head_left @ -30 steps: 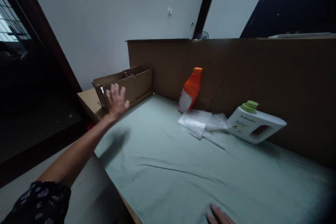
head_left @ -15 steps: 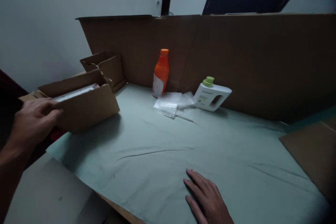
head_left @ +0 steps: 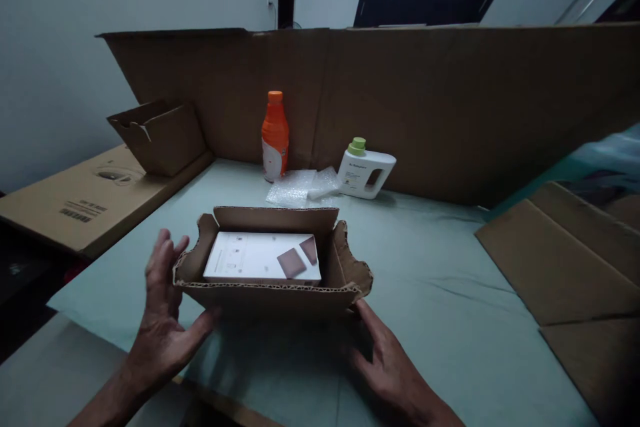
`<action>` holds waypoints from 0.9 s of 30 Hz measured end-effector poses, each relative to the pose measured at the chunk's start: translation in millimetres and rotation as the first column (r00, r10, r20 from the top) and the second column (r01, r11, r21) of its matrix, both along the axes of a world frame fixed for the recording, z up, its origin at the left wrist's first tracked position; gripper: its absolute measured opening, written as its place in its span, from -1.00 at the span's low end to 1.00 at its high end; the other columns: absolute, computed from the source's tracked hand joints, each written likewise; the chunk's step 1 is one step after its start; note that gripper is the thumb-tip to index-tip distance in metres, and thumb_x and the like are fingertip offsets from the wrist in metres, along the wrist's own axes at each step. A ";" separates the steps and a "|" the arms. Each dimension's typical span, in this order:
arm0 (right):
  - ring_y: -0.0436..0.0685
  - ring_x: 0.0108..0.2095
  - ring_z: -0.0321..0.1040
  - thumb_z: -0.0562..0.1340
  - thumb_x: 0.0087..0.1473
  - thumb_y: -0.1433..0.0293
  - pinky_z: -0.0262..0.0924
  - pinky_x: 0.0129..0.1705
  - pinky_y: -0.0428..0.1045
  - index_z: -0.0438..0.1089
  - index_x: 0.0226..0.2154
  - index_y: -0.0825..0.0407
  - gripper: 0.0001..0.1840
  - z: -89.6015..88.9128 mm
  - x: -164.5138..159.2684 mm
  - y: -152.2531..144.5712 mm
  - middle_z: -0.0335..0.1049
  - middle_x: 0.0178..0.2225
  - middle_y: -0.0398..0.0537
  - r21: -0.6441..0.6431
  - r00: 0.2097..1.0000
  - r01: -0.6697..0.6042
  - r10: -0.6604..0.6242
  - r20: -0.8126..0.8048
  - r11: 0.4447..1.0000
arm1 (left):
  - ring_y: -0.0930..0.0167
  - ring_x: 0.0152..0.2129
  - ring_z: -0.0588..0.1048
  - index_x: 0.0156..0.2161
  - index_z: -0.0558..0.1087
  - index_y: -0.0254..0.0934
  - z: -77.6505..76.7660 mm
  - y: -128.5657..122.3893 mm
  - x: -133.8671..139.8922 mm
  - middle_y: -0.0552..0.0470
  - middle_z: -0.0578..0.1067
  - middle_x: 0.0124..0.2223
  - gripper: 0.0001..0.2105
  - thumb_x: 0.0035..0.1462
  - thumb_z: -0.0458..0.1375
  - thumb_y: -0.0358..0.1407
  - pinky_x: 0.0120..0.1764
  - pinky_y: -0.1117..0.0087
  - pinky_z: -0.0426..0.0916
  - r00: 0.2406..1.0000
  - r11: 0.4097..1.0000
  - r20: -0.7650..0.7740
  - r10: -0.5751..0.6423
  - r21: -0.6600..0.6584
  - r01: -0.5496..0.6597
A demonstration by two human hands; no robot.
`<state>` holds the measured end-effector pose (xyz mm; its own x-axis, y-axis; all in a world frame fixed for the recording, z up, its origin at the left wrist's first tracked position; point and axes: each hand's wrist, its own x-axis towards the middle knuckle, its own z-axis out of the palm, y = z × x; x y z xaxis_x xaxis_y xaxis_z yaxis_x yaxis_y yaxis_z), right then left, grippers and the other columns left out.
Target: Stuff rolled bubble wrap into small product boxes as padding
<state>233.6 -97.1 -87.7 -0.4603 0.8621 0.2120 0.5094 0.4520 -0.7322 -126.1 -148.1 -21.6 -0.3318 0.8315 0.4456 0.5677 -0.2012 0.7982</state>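
A small open cardboard box (head_left: pixel 280 301) is in front of me at the middle of the cloth-covered table. Inside it lies a flat white carton (head_left: pixel 253 257) with brown squares printed on its top. My left hand (head_left: pixel 167 317) is at the box's left front corner, fingers spread and thumb reaching toward the front wall; a gap shows between palm and box. At the right front corner, my right hand (head_left: pixel 387 360) holds the box, its index finger against the lower edge. Some of its fingertips are hidden in shadow.
An orange bottle (head_left: pixel 275 137), bubble wrap (head_left: pixel 293 188) and a white jug with a green cap (head_left: pixel 365 172) are at the back by a cardboard wall (head_left: pixel 425 100). Another open box (head_left: pixel 173 137) sits on a flat carton (head_left: pixel 75 193) at left. Cardboard flaps (head_left: pixel 555 260) stand at right.
The box with the white carton has come from the far left to the middle before me, moved with my left hand. My right hand has gone from lying on the cloth to the box's right corner.
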 end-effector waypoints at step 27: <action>0.23 0.34 0.15 0.21 0.05 0.71 0.08 0.28 0.18 0.51 -0.22 0.05 -0.67 60.5 -98.8 278.2 0.37 0.25 0.03 0.339 0.900 -0.322 0.174 0.399 0.884 | 0.21 -0.51 0.51 -0.40 0.42 -0.20 -89.8 24.4 -20.7 -0.02 0.54 -0.48 -0.68 -0.02 0.16 0.04 -0.47 0.28 0.43 0.947 0.862 -0.062 0.314 -0.399 -0.312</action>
<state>134.8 181.1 -27.2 -0.7540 0.5899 0.2891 0.5282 0.8060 -0.2670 -146.9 -123.8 -111.4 -0.6055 0.7900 0.0965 0.5433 0.3217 0.7755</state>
